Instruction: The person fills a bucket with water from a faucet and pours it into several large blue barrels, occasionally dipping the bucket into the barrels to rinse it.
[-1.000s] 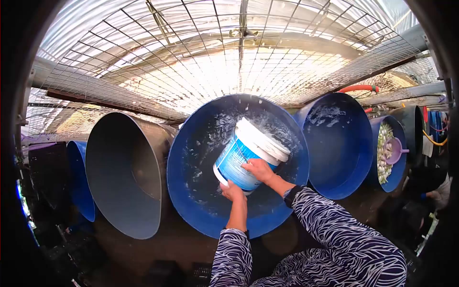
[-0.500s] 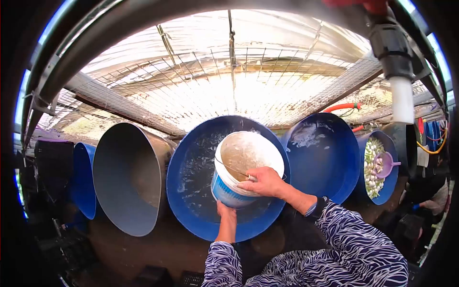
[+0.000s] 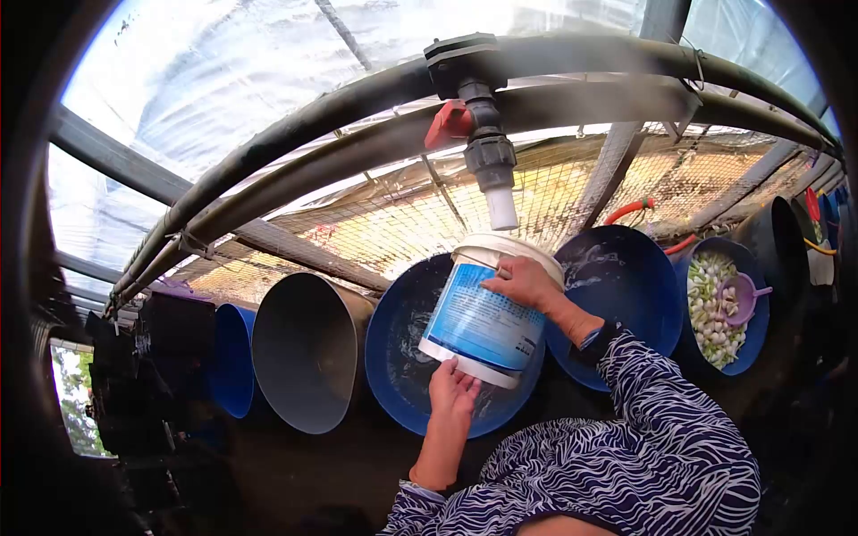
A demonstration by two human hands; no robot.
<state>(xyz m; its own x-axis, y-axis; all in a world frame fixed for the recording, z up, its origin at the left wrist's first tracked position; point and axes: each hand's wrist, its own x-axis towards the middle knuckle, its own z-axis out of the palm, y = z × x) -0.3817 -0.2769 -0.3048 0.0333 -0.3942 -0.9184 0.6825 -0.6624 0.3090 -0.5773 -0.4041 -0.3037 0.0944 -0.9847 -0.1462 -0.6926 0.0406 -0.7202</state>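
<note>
The bucket (image 3: 485, 314) has come up out of the blue tub (image 3: 402, 375) since a moment ago: then it was tipped so you could look into its mouth, low over the water; now it stands nearly upright, raised so its white rim sits just under the white spout of the tap (image 3: 489, 152). The view has swung up with it, so the black pipes (image 3: 295, 134) and clear roof fill the top, where before there was mostly wire mesh.

Going left to right: well left of the fingers sits a small blue tub (image 3: 231, 357), then a grey tub (image 3: 308, 362) lying on its side. Next comes the left hand (image 3: 454, 386), which has moved from the bucket's side to beneath it, palm and fingers (image 3: 465, 380) spread flat against the base, bearing it rather than clenched. Above and right, the right hand (image 3: 527, 281) holds the rim as before, fingers curled over the edge, thumb on the label. Behind the bucket is the tub it was lifted from, water glinting inside. Just right of the right wrist stands another blue tub (image 3: 630, 286) with water in it, and farther right one heaped with pale bulbs (image 3: 710, 308), a purple scoop (image 3: 740, 297) lying on them.
</note>
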